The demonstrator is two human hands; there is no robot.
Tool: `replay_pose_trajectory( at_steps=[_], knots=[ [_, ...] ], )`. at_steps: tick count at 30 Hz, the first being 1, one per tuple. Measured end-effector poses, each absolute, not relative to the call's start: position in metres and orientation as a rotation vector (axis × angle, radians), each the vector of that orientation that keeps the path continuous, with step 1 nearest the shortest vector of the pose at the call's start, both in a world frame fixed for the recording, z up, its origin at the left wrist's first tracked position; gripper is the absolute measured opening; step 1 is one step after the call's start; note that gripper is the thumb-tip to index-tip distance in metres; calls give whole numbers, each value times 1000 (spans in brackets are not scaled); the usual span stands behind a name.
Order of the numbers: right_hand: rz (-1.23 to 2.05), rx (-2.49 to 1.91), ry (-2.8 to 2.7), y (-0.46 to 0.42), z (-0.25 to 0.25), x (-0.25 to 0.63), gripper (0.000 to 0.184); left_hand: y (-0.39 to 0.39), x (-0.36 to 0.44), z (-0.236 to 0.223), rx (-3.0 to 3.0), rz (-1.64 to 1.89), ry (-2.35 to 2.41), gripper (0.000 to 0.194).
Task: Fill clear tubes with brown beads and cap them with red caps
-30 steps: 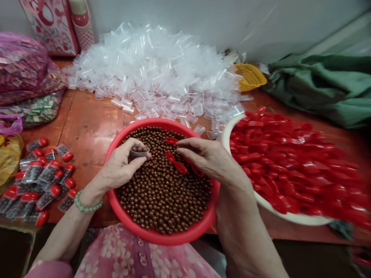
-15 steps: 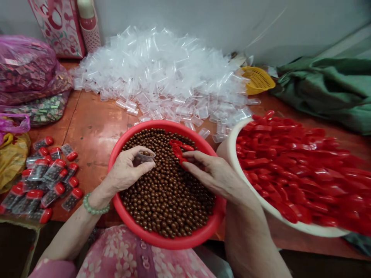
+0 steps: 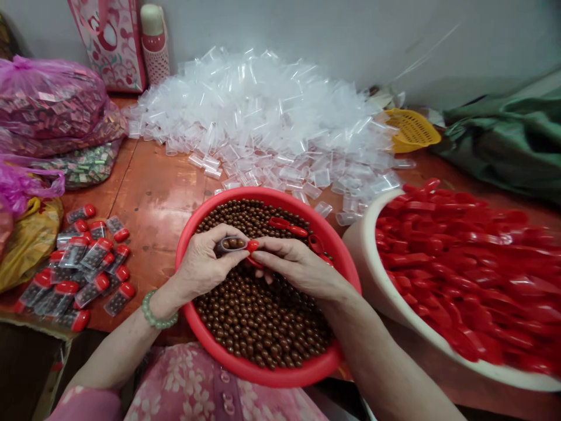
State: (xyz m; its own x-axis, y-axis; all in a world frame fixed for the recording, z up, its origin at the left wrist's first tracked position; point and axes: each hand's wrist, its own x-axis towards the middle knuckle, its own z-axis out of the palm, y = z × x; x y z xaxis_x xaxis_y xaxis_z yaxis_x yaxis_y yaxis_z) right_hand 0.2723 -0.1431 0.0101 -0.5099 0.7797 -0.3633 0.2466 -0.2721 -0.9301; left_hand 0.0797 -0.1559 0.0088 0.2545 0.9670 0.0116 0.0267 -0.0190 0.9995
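Observation:
Between the thumb and fingers of my left hand [image 3: 209, 257] is a small clear plastic tube [image 3: 231, 243], its open mouth showing brown balls inside. My right hand [image 3: 298, 261] pinches a red plastic cap [image 3: 252, 246] right beside the tube's mouth; part of the cap is hidden by my fingers. Both hands are over a red basin [image 3: 267, 380] of shiny brown candy balls [image 3: 263, 327]. A few more red caps [image 3: 289, 227] lie on the balls near the basin's far right side.
Left are filled red-capped tubes [image 3: 94, 254] and plastic bags [image 3: 52, 105]. Clear empty tubes [image 3: 267, 111] are heaped behind the basin. A white tub [image 3: 372, 234] of red caps stands right, below a yellow basket [image 3: 412, 130] and green cloth [image 3: 508, 140]. A bottle [image 3: 155, 47] stands at the back.
My right hand has moved left with a red cap, from among the loose caps to the tube's mouth. My left hand still holds the tube. The camera view has shifted slightly.

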Motion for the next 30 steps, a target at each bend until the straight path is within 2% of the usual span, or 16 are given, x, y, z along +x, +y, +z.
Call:
replay_pose_trajectory(
  at_steps=[10,14,19,22,26,30],
  knots=[
    [1972,-1255,-1250,-147,8,272,34,-159,80,0,1778,994,927,7],
    [1899,-1280,-1191,-152,16,267,40,-159,80,1,1850,975,896,15],
    [1778,-1332,-1141,-153,19,256,31,-160,80,1,1712,892,945,11],
    [1694,-1331,-1007,-150,12,252,34,-160,80,0,1552,851,963,3],
    [1537,-1326,-920,-147,0,239,30,-159,83,0,1418,949,936,14],
    [1543,-1266,-943,-147,-7,221,31,-158,83,0,1406,1030,1034,14]
  ],
)
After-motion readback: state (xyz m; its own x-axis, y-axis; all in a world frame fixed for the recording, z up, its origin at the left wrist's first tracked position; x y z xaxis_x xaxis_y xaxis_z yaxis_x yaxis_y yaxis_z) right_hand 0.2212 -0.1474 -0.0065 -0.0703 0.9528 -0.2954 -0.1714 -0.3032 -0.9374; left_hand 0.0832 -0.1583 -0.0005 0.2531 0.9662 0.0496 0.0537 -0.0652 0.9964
